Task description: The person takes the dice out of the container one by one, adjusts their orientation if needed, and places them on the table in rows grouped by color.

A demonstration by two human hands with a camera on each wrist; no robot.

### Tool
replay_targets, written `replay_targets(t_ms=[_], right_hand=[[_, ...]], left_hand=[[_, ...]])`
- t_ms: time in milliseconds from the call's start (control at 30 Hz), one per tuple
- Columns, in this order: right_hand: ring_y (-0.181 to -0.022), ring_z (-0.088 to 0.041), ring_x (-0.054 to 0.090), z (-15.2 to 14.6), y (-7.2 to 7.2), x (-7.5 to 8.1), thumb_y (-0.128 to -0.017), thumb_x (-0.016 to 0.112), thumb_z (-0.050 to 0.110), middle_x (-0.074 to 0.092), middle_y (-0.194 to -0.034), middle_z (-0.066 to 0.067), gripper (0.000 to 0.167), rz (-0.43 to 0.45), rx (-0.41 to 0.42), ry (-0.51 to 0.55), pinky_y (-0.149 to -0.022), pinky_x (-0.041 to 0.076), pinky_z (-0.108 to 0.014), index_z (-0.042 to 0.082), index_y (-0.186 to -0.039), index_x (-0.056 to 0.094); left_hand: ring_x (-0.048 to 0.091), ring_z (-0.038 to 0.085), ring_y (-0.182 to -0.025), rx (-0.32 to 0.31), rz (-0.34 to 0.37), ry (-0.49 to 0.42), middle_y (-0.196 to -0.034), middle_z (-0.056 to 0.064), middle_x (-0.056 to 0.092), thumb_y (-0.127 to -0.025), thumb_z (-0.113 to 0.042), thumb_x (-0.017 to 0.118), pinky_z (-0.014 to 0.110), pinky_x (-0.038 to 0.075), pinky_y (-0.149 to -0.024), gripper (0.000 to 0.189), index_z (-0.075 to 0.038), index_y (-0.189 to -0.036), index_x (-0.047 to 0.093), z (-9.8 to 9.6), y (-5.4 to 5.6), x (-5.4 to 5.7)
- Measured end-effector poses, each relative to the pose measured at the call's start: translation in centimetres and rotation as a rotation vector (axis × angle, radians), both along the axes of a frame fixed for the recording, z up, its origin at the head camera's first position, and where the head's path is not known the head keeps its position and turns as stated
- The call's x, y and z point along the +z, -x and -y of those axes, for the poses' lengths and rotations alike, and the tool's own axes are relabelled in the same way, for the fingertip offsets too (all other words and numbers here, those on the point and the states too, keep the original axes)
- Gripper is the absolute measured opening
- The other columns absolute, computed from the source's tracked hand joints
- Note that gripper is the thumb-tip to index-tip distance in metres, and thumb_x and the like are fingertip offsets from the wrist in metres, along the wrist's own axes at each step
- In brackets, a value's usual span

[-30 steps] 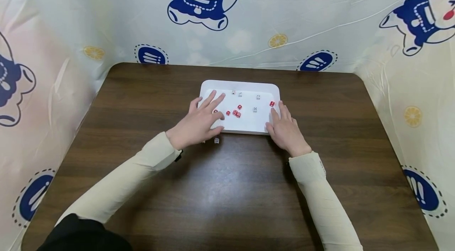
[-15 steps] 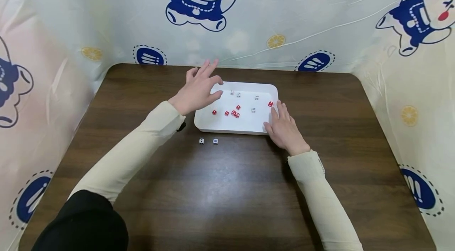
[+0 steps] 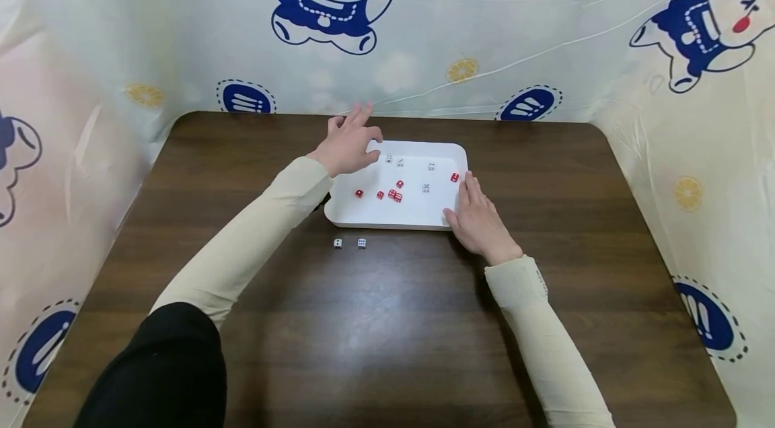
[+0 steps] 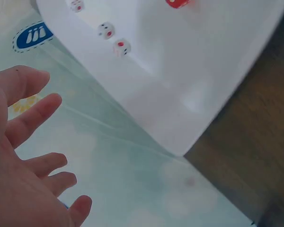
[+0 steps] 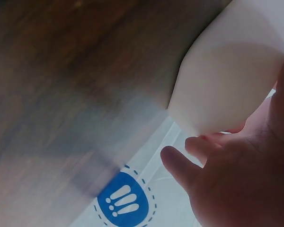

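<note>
A shallow white tray (image 3: 418,212) lies toward the far side of the table, with several red dice (image 3: 397,198) and several white dice (image 3: 426,188) spread inside it. My left hand (image 3: 348,145) hovers over the tray's far left corner, fingers spread and holding nothing; the left wrist view shows its fingers apart from the tray. My right hand (image 3: 482,221) touches the tray's right edge, its straight fingers along the side and its thumb near the front right corner. Two white dice, the left one (image 3: 338,243) and the right one (image 3: 361,243), sit on the table before the tray.
The dark wooden table (image 3: 363,334) carries the tray close to its back edge. A patterned curtain (image 3: 418,24) hangs behind the table and along both sides.
My left hand has moved away from the tray's left front part to its far left corner, uncovering the two dice on the table. My right hand stays at the tray's right edge.
</note>
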State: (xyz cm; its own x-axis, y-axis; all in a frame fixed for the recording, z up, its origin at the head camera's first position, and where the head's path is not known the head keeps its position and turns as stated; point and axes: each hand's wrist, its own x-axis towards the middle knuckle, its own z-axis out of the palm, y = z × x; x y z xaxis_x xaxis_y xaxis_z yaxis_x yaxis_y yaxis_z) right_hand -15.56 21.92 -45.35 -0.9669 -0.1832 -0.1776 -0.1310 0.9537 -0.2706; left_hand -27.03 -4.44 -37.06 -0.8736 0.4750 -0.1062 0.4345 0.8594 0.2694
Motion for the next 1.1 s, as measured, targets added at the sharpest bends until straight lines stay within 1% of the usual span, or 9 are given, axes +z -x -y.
replay_targets(t_ms=[133, 267, 467, 600, 867, 1100], right_hand=[[-0.151, -0.033, 0.001, -0.1, 0.1, -0.1, -0.102, 0.038, 0.040, -0.007, -0.163, -0.017, 0.075, -0.003, -0.004, 0.000, -0.118, 0.018, -0.053, -0.006, -0.152, 0.007], [-0.151, -0.032, 0.000, -0.1, 0.1, -0.2, -0.101, 0.038, 0.040, -0.008, -0.163, -0.016, 0.075, -0.003, -0.004, -0.003, -0.118, 0.017, -0.054, -0.005, -0.152, 0.007], [-0.151, -0.031, -0.001, 0.0, 0.0, -0.1, -0.102, 0.037, 0.041, -0.008, -0.163, -0.015, 0.075, 0.003, -0.002, -0.005, -0.118, 0.015, -0.056, -0.005, -0.153, 0.007], [-0.151, -0.031, -0.001, -0.1, -0.1, -0.1, -0.102, 0.037, 0.041, -0.009, -0.163, -0.015, 0.074, 0.001, -0.002, -0.008, -0.118, 0.015, -0.056, -0.005, -0.153, 0.008], [-0.152, -0.030, -0.002, -0.1, -0.1, -0.1, -0.102, 0.035, 0.042, -0.010, -0.163, -0.014, 0.074, 0.008, -0.001, -0.009, -0.118, 0.016, -0.056, -0.004, -0.153, 0.007], [-0.152, -0.031, 0.000, -0.2, -0.2, 0.0, -0.102, 0.036, 0.041, -0.009, -0.163, -0.015, 0.073, -0.004, -0.001, -0.011, -0.117, 0.017, -0.056, -0.005, -0.152, 0.009]], left_hand=[[-0.002, 0.035, -0.151, -0.003, 0.021, 0.022, -0.163, 0.015, 0.005, -0.094, -0.028, 0.058, 0.061, 0.012, -0.112, 0.031, -0.015, -0.122, 0.063, -0.9, 0.5, -0.8], [-0.002, 0.036, -0.151, -0.003, 0.046, 0.037, -0.163, 0.015, 0.006, -0.094, -0.029, 0.059, 0.062, 0.012, -0.112, 0.033, -0.015, -0.123, 0.063, -1.6, 1.1, -1.8], [-0.004, 0.036, -0.151, 0.018, 0.094, 0.072, -0.163, 0.015, 0.004, -0.094, -0.030, 0.059, 0.063, 0.011, -0.112, 0.035, -0.017, -0.126, 0.060, -2.1, 1.7, -3.1], [-0.003, 0.037, -0.151, 0.034, 0.112, 0.102, -0.163, 0.016, 0.003, -0.095, -0.030, 0.058, 0.063, 0.012, -0.112, 0.036, -0.018, -0.129, 0.059, -2.3, 2.0, -3.8], [-0.005, 0.038, -0.150, 0.056, 0.155, 0.110, -0.163, 0.016, 0.001, -0.093, -0.031, 0.059, 0.062, 0.009, -0.112, 0.043, -0.020, -0.135, 0.054, -2.6, 2.3, -5.1], [-0.006, 0.038, -0.150, 0.076, 0.162, 0.130, -0.163, 0.016, -0.001, -0.093, -0.032, 0.060, 0.062, 0.006, -0.113, 0.048, -0.020, -0.139, 0.051, -3.2, 2.5, -5.8]])
